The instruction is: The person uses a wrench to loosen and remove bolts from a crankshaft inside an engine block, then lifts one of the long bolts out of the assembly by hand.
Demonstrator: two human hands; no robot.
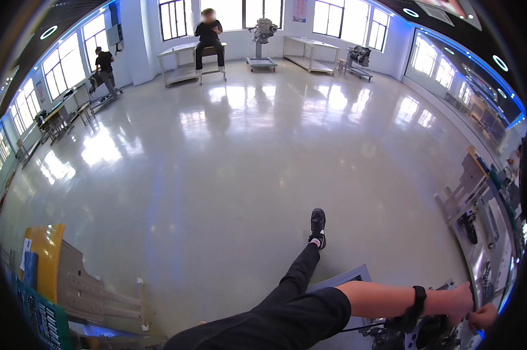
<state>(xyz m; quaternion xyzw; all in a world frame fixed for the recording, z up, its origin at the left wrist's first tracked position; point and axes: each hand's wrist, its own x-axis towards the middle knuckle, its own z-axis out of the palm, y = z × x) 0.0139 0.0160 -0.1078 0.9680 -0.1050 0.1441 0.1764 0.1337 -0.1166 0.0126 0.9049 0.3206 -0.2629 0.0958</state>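
My left arm crosses the lower right from a black sleeve, with a black band on the wrist. My left hand (460, 300) is bent over the upper side of a metal engine assembly (432, 333). Its fingers are mostly hidden. Close beside it, near the right rim, my right hand (483, 317) has its fingers curled together; whatever they hold is too small to make out. A dark cable (362, 327) runs along the engine under my forearm. Below the arm shows part of a grey stand frame (346, 277).
My leg in black trousers ends in a black shoe (317, 221) on the shiny floor. A metal bench (473, 233) with parts stands at right, a yellow-topped one (44, 254) at left. Farther off, one person (208, 41) sits on a stool; another (104, 63) stands.
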